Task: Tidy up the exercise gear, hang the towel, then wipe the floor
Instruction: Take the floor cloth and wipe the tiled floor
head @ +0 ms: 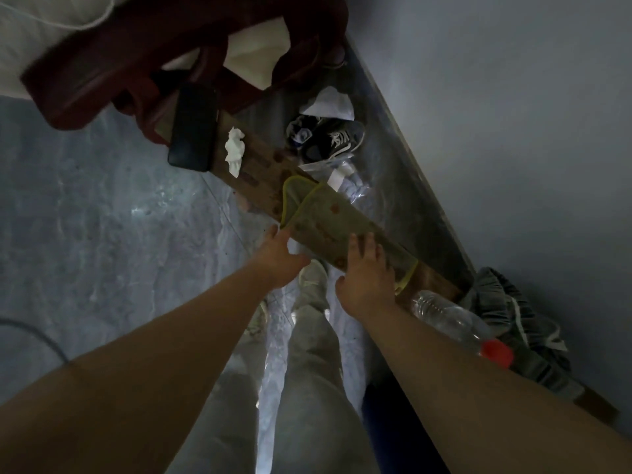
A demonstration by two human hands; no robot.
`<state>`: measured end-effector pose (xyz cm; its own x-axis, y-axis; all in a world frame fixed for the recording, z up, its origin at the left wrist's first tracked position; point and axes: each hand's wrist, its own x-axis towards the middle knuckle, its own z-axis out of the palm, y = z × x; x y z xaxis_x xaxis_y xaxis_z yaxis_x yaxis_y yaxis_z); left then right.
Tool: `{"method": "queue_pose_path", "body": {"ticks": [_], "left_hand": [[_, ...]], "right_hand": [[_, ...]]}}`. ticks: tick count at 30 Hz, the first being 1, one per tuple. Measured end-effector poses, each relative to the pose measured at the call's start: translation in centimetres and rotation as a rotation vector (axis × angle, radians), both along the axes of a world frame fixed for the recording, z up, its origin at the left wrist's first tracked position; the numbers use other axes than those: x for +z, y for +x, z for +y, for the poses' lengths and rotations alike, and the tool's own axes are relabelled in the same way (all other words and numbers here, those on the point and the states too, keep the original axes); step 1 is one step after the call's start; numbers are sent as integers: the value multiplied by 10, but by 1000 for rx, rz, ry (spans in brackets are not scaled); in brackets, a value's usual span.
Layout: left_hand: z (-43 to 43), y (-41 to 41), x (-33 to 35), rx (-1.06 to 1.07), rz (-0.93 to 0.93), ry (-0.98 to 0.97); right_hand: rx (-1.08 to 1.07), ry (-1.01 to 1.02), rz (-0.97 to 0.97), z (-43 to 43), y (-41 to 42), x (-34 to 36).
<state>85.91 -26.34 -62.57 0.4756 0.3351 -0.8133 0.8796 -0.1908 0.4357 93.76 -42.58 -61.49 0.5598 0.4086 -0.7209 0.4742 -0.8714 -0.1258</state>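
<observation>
Towel [325,220] draped across the narrow wooden table [260,159], between phone [193,128] and bottle [444,316]; right hand [362,268] flat on it, fingers spread, gripping nothing; left hand [280,251] at its near corner. Advised: smooth outward, evening both falls so it holds. Dim light obscures whether the left hand pinches; far fall hidden.

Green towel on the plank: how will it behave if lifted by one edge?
Probably floppy: the towel lies limp along the plank, and its far end folds back on itself. Likely light and thin, since the right hand rests on it with spread fingers and it stays flat. It may slide rather than roll.
</observation>
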Motion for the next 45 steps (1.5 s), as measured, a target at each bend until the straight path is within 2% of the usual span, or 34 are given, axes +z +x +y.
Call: {"method": "queue_pose_path", "body": {"ticks": [3,5,9,11,17,21,24,27,30,33,38,43,45], "left_hand": [[-2,6,-5,132,-72,-16],[-2,9,-6,202,-42,-30],[0,13,-3,385,-29,-169],[1,17,3,404,-49,-206],[1,17,43,440,-148,-338],[7,3,77,562,-213,-448],[13,-12,100,659,-278,-468],[17,-28,119,731,-351,-483],[23,-50,132,746,-382,-443],[26,-80,136,743,-345,-403],[23,-125,101,566,-196,-308],[18,-114,57,479,-166,-261],[14,-97,46,559,-184,-304]], "right_hand": [[38,-36,48,5,3,-8],[46,-44,54,7,4,-10],[36,-38,62,10,8,-13],[34,-35,48,11,8,-13],[15,76,-73,20,2,-13],[16,114,-59,35,-4,-7],[-21,105,-43,46,-11,0],[-50,186,-22,56,-17,3],[-8,146,28,70,-26,15],[-21,59,-2,75,-34,19],[52,-90,-137,71,-36,-14],[40,-102,-266,68,-40,-34],[11,-131,-277,63,-39,-35]]}}
